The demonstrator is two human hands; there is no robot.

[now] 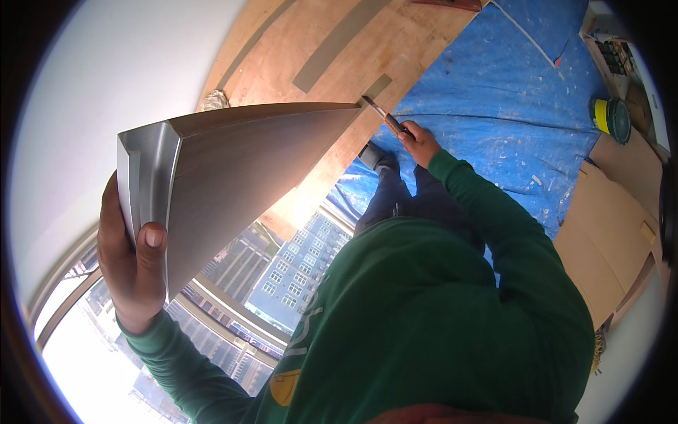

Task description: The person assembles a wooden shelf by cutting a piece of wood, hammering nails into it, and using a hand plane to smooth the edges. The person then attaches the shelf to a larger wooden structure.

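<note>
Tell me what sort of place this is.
Probably an upper-floor room under renovation: a speckled blue sheet is spread out, a bucket sits near cardboard, and the window looks onto a multi-storey building.

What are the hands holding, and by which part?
Left hand: a long panel, by its silvery near end. Right hand: a slim tool, by its handle.

1. White wall (141, 56) at upper left.
2. Window (68, 304) at lower left, glaring with daylight; a blue-grey building (288, 272) stands outside.
3. Blue floor sheet (487, 85) at upper right, creased and speckled white.
4. Plywood (282, 53) bearing grey strips (337, 46) at top centre, bordering the sheet.
5. At far right, brown cardboard (604, 237) near a dark bucket (620, 121) with a yellow band (601, 115).
</note>
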